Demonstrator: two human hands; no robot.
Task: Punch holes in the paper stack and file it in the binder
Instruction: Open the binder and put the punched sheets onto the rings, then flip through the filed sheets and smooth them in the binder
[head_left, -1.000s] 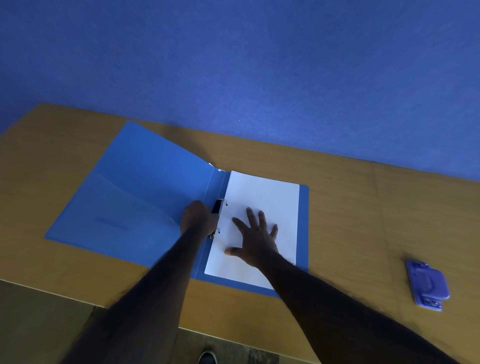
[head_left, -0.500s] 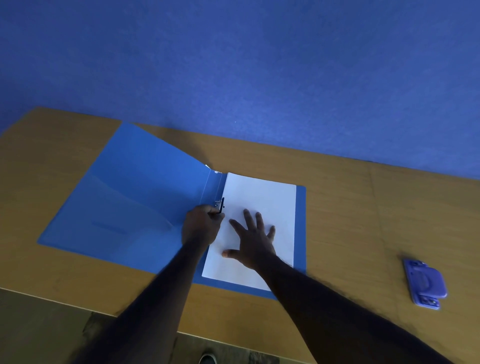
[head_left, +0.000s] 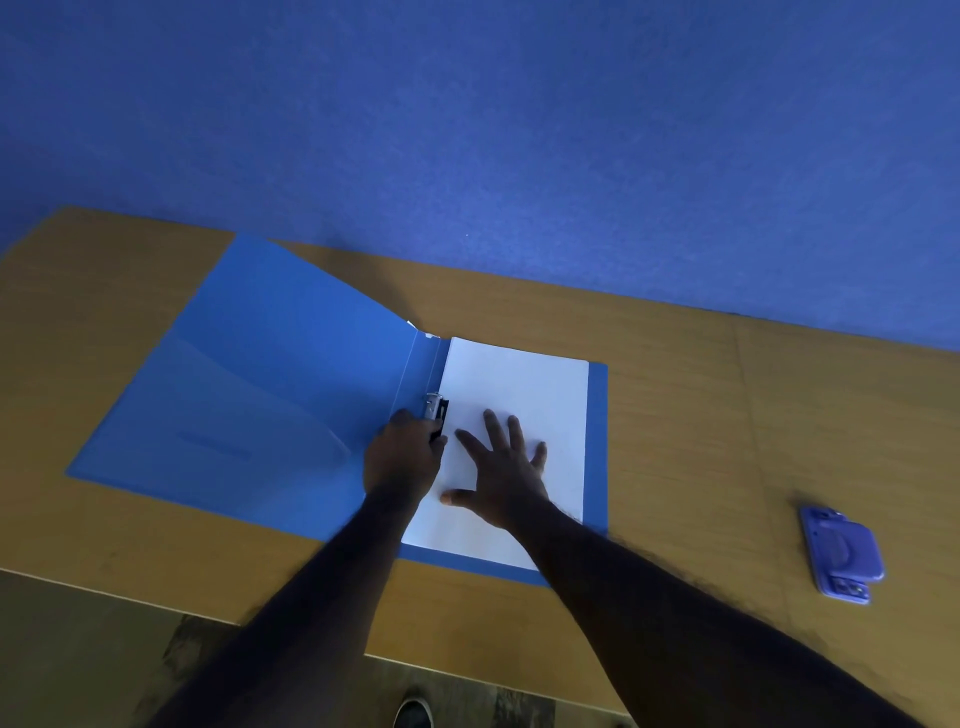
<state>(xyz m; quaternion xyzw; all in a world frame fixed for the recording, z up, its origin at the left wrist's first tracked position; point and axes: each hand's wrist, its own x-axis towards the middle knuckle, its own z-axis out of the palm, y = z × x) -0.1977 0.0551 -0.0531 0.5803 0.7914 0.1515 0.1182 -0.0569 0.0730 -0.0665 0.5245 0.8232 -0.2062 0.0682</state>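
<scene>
Hands pin paper at the binder clip

Left hand (head_left: 402, 457) curls closed on the small black-and-metal clip mechanism (head_left: 435, 411) at the spine of the open blue plastic binder (head_left: 270, 384). Right hand (head_left: 501, 467), fingers spread flat and gripping nothing, presses the thin white paper stack (head_left: 524, 395), at 3 o'clock from the clip. Paper looks light, floppy and slippery on the wooden counter (head_left: 727, 415); hold it flat near the punched edge

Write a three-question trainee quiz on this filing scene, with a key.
1. True or false: the hole punch lies on the paper stack.
2. Which hand lies flat and spread on the paper? A) left hand B) right hand
3. Fill in: the left hand is at the binder's metal ____.

Key: 1. False; it lies on the table, right of the open binder. 2. B. 3. Clip, at the spine beside the paper's left edge; the grip itself is hidden.
</scene>
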